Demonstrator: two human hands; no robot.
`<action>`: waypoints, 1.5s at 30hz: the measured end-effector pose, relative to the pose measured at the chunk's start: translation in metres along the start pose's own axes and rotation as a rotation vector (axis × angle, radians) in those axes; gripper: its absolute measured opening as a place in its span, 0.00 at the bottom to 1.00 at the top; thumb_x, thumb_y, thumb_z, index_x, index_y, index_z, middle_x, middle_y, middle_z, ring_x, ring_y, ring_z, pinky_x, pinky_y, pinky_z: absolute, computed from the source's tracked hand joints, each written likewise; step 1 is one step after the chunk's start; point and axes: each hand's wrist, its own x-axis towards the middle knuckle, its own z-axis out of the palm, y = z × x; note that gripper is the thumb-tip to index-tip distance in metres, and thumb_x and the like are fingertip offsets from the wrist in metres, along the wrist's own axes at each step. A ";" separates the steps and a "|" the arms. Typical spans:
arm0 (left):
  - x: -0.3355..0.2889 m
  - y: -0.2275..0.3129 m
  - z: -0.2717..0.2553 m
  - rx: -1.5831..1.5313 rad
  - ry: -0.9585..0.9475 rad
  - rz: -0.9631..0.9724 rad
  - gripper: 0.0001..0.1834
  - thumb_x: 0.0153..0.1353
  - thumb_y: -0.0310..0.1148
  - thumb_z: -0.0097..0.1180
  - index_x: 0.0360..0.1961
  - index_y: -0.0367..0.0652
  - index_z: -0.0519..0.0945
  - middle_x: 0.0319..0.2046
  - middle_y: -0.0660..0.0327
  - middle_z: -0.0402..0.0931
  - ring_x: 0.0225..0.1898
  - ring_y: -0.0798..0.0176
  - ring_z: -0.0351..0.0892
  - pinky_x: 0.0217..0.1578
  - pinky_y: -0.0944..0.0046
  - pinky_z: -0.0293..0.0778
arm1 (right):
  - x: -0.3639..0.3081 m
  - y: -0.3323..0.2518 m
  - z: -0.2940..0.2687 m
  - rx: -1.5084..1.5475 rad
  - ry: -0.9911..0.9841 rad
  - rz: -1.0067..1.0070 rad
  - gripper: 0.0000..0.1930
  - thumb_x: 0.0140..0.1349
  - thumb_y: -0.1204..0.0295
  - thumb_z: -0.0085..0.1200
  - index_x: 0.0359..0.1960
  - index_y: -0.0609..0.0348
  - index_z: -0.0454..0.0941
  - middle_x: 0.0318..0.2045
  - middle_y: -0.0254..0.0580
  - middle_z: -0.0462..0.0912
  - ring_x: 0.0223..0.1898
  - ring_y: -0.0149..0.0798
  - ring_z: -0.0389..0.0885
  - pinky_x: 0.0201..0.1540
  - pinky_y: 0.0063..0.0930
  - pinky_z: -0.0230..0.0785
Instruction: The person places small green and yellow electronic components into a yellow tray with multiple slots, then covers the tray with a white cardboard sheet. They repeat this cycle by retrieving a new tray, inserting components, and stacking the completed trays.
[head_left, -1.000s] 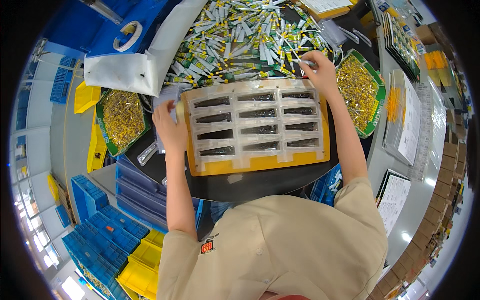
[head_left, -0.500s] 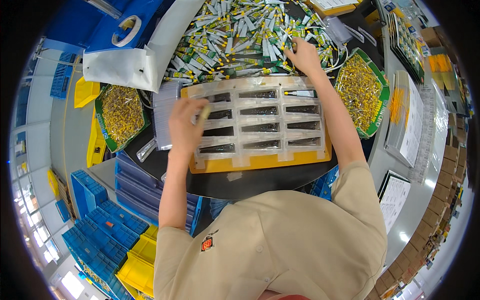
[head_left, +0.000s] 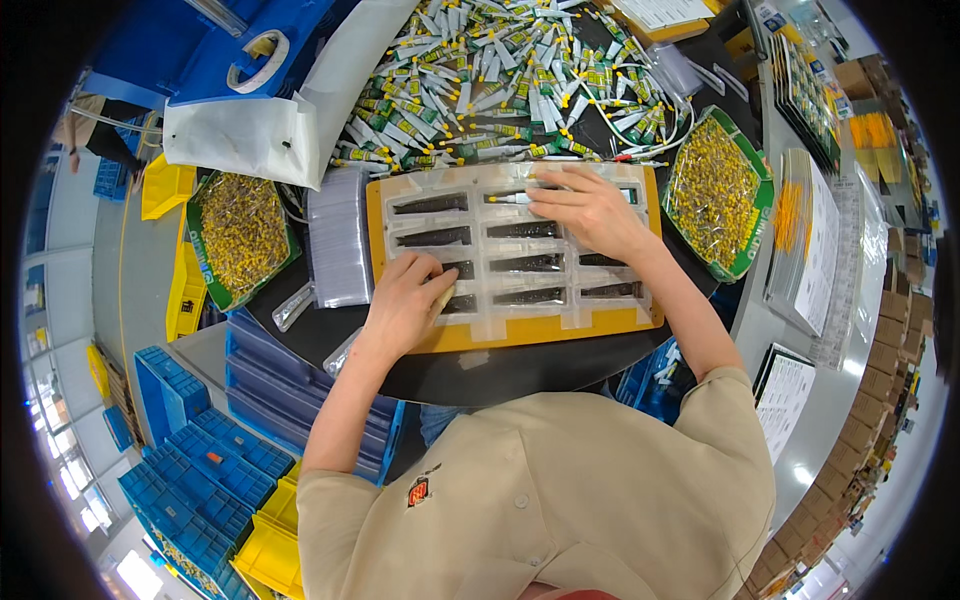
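My right hand (head_left: 592,212) is over the upper part of a yellow board with a whitish slotted frame (head_left: 480,265). Its fingers close on a small white squeeze tube with a yellow cap (head_left: 508,198), which lies in the top middle slot. The hand covers most of the top right slot. At the lower left of the frame, my left hand (head_left: 402,300) has curled fingers resting by the left slots. A yellowish covering shows on one digit, and anything beneath those fingers is hidden. Beyond the frame lies a heap of green-and-white squeeze tubes (head_left: 500,80).
Green-edged boxes of small yellow-headed parts flank the frame, one left (head_left: 243,235) and one right (head_left: 715,185). A stack of clear plastic trays (head_left: 338,240) stands against its left side. A white cable (head_left: 655,150) runs at the upper right. Blue crates (head_left: 200,460) are at lower left.
My right hand has come back from the heap to the top middle slot, where a tube now lies. My left hand has moved down and slightly right along the frame.
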 end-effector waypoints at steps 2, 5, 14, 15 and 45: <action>0.004 0.003 -0.004 -0.027 -0.005 -0.029 0.09 0.54 0.24 0.60 0.38 0.40 0.80 0.34 0.57 0.74 0.40 0.51 0.73 0.43 0.57 0.70 | 0.019 0.011 0.011 0.145 0.067 0.124 0.13 0.50 0.80 0.57 0.39 0.59 0.82 0.45 0.39 0.83 0.51 0.44 0.77 0.53 0.35 0.70; 0.014 0.001 -0.011 -0.062 0.056 -0.076 0.06 0.55 0.25 0.58 0.35 0.39 0.78 0.34 0.55 0.74 0.41 0.49 0.73 0.42 0.55 0.71 | 0.061 0.045 0.034 -0.002 0.197 0.329 0.07 0.51 0.75 0.59 0.33 0.58 0.82 0.33 0.40 0.80 0.42 0.46 0.76 0.43 0.38 0.73; 0.128 -0.115 -0.021 0.248 0.404 0.106 0.12 0.54 0.25 0.57 0.41 0.47 0.82 0.38 0.62 0.76 0.46 0.54 0.73 0.46 0.56 0.71 | 0.095 0.026 0.043 0.050 0.292 0.066 0.08 0.48 0.71 0.60 0.32 0.54 0.80 0.31 0.36 0.81 0.41 0.41 0.77 0.43 0.39 0.70; 0.140 -0.126 -0.021 0.287 0.340 0.093 0.12 0.54 0.25 0.57 0.41 0.46 0.81 0.40 0.62 0.76 0.48 0.54 0.72 0.47 0.55 0.70 | 0.092 0.011 0.041 -0.040 0.274 -0.075 0.08 0.47 0.71 0.58 0.31 0.52 0.80 0.31 0.34 0.81 0.40 0.38 0.77 0.43 0.38 0.70; 0.038 -0.054 -0.009 0.040 0.212 0.105 0.11 0.50 0.27 0.60 0.38 0.43 0.81 0.38 0.60 0.76 0.44 0.53 0.73 0.46 0.56 0.70 | 0.106 0.029 0.065 -0.111 0.202 0.125 0.13 0.47 0.78 0.52 0.37 0.59 0.80 0.36 0.42 0.79 0.45 0.47 0.76 0.45 0.38 0.73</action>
